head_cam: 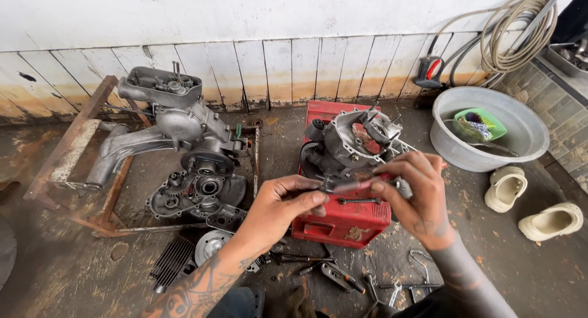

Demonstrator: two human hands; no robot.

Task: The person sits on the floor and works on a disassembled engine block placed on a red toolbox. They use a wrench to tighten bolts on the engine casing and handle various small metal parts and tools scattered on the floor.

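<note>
Both my hands meet over a red metal box (pixel 343 223) on the floor. My left hand (pixel 283 203) pinches the dark metal end of a small red-handled tool (pixel 350 184). The tool's other end is in my right hand (pixel 418 195), whose fingers also close around a small grey metal part (pixel 402 187). I cannot tell what kind of tool it is. A grey engine casing (pixel 352 140) stands on the box behind my hands. A thin spanner (pixel 358 201) lies on the box lid just under the tool.
A dismantled engine (pixel 177 128) rests on a rusty frame (pixel 73 152) at left, with a crankcase half (pixel 196 192) and a finned cylinder (pixel 173 260) below. Loose hand tools (pixel 343 278) lie near my knees. At right are a grey basin (pixel 527 140), pale clogs (pixel 505 186) and a coiled hose (pixel 517 33).
</note>
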